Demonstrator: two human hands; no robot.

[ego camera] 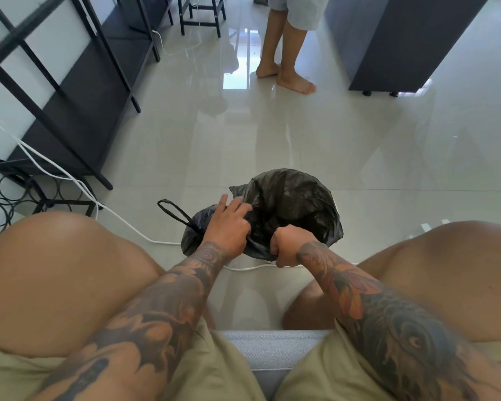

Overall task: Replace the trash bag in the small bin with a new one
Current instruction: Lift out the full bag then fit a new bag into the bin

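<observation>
Black trash bag [289,204] on glossy tiled floor [272,134], between the seated person's knees. Right hand [287,247] fisted tight around bag's near edge. Left hand [229,224] on bag's left side, fingers bent, pinching plastic. Loop handle [171,209] sticks out left of bag. White cable [122,221] runs behind bag.

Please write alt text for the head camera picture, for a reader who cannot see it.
Seated person's left hand and right hand grip a black trash bag on the tiled floor between their knees. Another person's bare feet stand beyond.
</observation>
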